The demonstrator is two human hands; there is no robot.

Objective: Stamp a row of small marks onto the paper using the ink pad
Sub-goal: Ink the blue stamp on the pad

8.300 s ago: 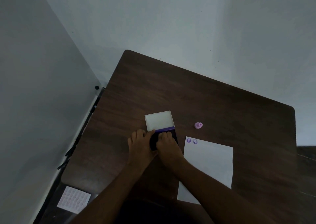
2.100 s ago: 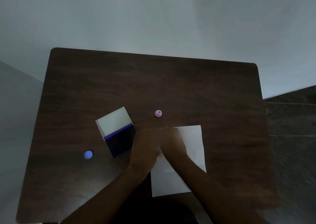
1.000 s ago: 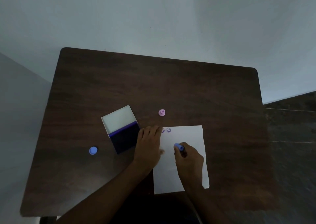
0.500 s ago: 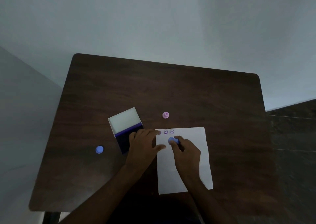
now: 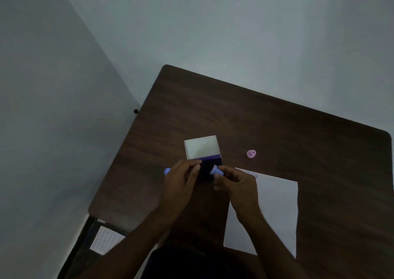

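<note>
Two hands meet over the open ink pad (image 5: 210, 170) on the dark wooden table (image 5: 277, 129): the right hand (image 5: 234, 185) pinches a small blue stamp (image 5: 216, 170) between thumb and fingertips, its face tilted towards the dark pad, while the left hand (image 5: 181, 180) rests at the pad's left edge with fingers loosely curled, though whether it grips the case is unclear. Just right of them the white paper (image 5: 275, 210) lies flat, faint purple marks (image 5: 252, 174) blurred at its top corner. A pink stamp (image 5: 251, 153) stands apart beyond the paper, and a blue cap (image 5: 167, 171) peeks out beside the left hand.
</note>
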